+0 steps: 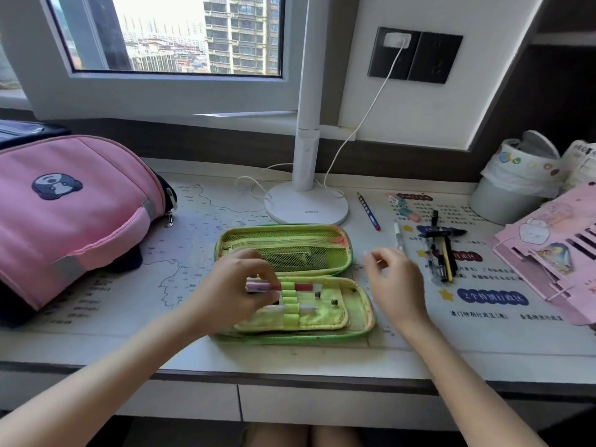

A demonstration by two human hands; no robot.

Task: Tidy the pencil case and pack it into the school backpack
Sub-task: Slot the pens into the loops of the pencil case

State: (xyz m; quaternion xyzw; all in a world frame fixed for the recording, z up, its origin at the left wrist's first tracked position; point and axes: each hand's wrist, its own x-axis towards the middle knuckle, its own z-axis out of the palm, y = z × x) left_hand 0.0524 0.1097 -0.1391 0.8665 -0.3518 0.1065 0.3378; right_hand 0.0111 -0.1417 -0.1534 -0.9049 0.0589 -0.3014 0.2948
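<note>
- The pencil case (pixel 283 253) lies open in the middle of the table (pixel 193 350), one half behind the other.
- The backpack (pixel 71 214) lies at the table's left, apart from the case.
- A lamp base (pixel 306 206) stands just behind the case, with a pencil (pixel 368 211) to its right.
- Loose pens (pixel 443 253) lie right of the case.
- A bin (pixel 509 191) stands back right.
- The left hand (pixel 232 285) holds a pen (pixel 258 287) over the case's near half; the right hand (pixel 396 282) is just right of the case.

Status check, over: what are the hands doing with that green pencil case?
Left hand grips pink pen over open pencil case. Right hand hovers beside it, contents unclear. Loose pens lie right; pink backpack lies left.
</note>
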